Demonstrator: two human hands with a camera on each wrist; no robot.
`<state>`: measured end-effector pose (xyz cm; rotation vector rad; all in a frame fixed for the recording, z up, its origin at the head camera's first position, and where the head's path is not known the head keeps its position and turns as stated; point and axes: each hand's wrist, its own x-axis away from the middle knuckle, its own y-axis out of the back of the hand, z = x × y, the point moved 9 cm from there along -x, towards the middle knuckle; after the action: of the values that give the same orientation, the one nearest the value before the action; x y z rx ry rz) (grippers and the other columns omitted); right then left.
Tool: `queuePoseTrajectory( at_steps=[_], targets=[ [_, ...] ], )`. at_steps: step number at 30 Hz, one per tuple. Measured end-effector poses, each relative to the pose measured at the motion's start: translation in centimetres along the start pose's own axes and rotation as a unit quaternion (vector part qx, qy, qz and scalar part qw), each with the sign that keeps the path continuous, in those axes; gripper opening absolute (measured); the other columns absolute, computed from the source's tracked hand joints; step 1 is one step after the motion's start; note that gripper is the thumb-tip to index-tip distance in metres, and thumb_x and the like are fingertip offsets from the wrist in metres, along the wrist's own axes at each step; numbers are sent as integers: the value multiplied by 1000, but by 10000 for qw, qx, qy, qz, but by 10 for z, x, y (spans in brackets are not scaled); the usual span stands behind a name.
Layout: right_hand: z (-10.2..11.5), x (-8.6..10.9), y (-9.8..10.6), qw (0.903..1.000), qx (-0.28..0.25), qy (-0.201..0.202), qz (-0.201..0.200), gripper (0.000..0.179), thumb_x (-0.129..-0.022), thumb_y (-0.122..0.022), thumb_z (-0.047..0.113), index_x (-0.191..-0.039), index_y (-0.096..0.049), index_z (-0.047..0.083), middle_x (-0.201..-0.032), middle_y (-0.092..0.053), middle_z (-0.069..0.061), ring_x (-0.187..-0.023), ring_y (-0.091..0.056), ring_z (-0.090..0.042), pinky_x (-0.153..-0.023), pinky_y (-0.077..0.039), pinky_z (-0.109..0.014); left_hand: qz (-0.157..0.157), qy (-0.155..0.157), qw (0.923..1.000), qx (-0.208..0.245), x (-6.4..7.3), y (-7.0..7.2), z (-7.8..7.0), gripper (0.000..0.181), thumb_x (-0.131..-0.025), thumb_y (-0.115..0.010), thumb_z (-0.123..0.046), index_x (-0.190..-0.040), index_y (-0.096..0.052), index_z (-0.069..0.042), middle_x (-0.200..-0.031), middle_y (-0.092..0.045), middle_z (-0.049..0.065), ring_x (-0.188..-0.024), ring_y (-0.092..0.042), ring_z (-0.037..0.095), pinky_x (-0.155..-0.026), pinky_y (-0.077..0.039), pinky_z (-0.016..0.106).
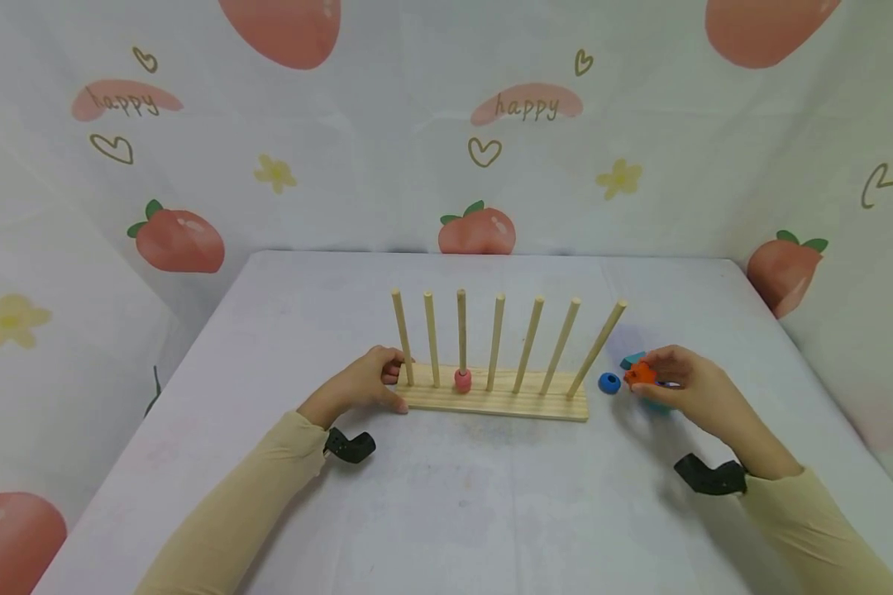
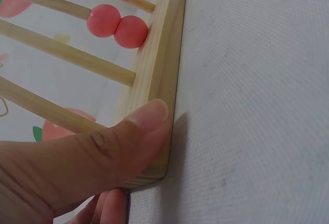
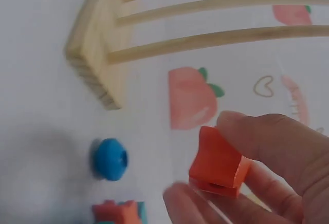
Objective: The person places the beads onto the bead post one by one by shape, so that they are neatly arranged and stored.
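Observation:
A wooden rack (image 1: 506, 403) with several upright pegs stands on the table. My left hand (image 1: 367, 382) grips its left end, the thumb along the front edge and the other fingers behind. Two round red beads (image 2: 131, 32) are stacked at the foot of the third peg from the left. Right of the rack, my right hand (image 1: 690, 392) pinches an orange bead (image 3: 218, 161) with angular, notched sides, held above the table. A round blue bead (image 1: 608, 383) with a hole lies between that hand and the rack.
Near the right hand lie a teal piece (image 1: 632, 361) behind and another teal piece (image 1: 656, 406), partly hidden under the hand. A red piece (image 3: 117, 211) shows low in the right wrist view. A fruit-printed cloth (image 1: 387, 165) hangs behind the white table (image 1: 461, 512).

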<state>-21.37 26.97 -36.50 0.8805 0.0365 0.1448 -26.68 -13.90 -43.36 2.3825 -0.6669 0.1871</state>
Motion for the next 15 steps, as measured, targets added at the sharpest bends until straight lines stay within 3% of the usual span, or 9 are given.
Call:
queuePoseTrajectory(
  at_steps=[6, 9, 12, 15],
  targets=[
    [11, 6, 12, 9973, -714, -36, -162, 56, -88, -72, 31, -133, -49, 8, -127, -55, -14, -98, -59, 2, -68, -52, -12, 12, 22, 10000, 12, 0, -1, 2, 84, -68, -87, -3, -136, -41, 12, -132, -40, 27, -120, -50, 36, -104, -47, 41],
    [19, 9, 18, 9950, -940, 8, -324, 55, -88, -71, 32, -136, -51, 13, -128, -52, -3, -97, -55, 13, -74, -50, -8, -5, -10, 10000, 12, 0, 0, 1, 84, -67, -87, -2, -135, -41, 13, -131, -41, 27, -119, -51, 36, -103, -47, 41],
    [27, 10, 23, 9913, -1211, 88, -506, 47, -88, -72, 29, -129, -55, 14, -121, -51, 7, -95, -53, 18, -74, -51, -8, -2, -38, 10000, 34, 0, 0, 0, 82, -67, -87, -1, -134, -42, 13, -130, -41, 27, -118, -51, 35, -103, -48, 41],
    [37, 11, 29, 9847, -1601, 272, -638, 37, -87, -73, 18, -119, -56, 13, -112, -55, 11, -91, -60, 11, -73, -53, -9, 21, -66, 9999, 83, 0, -1, -1, 80, -67, -86, 0, -133, -44, 12, -129, -41, 26, -118, -52, 35, -103, -48, 41]
  ],
)
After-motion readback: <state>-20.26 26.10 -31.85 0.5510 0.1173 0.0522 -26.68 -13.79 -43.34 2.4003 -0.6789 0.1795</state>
